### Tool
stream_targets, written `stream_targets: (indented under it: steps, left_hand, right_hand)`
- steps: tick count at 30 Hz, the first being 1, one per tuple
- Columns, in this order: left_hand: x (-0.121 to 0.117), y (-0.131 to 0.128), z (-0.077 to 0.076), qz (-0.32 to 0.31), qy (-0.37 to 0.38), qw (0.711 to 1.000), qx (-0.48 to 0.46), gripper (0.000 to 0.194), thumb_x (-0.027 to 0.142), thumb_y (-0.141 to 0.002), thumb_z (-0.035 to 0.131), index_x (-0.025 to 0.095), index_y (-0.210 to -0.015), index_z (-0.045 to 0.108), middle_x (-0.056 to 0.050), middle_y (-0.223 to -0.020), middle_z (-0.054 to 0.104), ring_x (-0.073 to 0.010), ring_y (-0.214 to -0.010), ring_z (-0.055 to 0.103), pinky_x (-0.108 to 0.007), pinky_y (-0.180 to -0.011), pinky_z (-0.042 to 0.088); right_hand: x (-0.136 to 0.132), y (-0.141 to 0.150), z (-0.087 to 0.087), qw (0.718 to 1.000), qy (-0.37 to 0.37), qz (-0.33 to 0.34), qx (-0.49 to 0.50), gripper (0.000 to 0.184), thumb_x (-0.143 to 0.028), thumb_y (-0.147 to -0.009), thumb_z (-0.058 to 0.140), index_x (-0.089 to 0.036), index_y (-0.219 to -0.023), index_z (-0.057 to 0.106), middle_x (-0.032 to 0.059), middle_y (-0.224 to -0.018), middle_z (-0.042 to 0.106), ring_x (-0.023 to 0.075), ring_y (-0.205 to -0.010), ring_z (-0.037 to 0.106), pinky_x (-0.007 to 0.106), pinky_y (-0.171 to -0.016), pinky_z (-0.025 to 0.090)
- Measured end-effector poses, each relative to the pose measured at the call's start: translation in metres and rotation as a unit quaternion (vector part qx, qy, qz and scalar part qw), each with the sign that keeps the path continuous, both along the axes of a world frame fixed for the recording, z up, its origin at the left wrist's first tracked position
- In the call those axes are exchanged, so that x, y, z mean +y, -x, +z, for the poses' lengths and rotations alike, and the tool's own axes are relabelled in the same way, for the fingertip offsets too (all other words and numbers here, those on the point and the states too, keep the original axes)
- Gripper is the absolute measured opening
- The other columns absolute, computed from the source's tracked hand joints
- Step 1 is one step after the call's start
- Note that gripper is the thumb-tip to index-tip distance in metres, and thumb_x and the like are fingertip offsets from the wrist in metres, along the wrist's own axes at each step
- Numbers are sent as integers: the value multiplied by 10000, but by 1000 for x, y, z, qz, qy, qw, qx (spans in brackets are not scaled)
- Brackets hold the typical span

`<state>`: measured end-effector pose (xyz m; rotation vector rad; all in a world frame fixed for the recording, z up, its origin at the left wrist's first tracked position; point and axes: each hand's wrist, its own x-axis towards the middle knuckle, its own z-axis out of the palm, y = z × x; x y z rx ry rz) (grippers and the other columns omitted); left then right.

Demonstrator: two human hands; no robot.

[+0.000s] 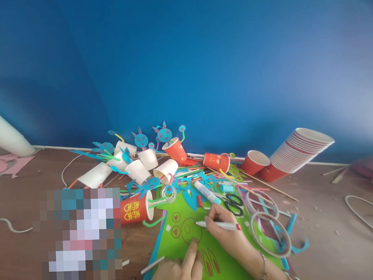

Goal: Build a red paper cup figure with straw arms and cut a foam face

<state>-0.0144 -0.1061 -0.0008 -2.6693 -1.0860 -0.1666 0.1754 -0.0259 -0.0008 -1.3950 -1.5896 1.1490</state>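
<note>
My right hand is closed round a white marker with a red end. Its tip meets the green paper inside a large drawn circle, where a smaller ring shows. My left hand lies on the same sheet, index finger stretched to the circle's lower edge, holding nothing. Two small circles with hearts are drawn left of the big one, and long ear-like shapes below it. A red cap and a glue stick rest beyond my right hand.
Black-handled scissors and tape rolls lie to the right. Paper cups with blue cut-out figures spread along the back, beside a tall leaning cup stack. A blue wall rises behind. A blurred patch hides the lower left.
</note>
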Motion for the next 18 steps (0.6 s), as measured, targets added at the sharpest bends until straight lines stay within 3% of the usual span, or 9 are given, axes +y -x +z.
stream_targets:
  steps: [8,18]
  left_hand:
    - [2,1,-9,-12,-1,1000,-15,224,111,-907,443,134,-1057,608,-182,-1212,654,-67,-431,594,-148,-383,464]
    - [2,2,-3,-9,3,1000,-14,217,111,-903,468,145,-1053,622,-155,-1199,668,-73,-432,596,-159,-375,465]
  right_hand:
    - [1,-1,2,1000,-8,1,-2,188,-222,-734,524,-236,-608,386,-66,-515,375,93,-461,319,224,-424,259]
    - [1,-2,4,1000,-24,10,-3,181,-208,-707,510,-240,-579,386,-56,-489,390,102,-441,338,231,-405,273]
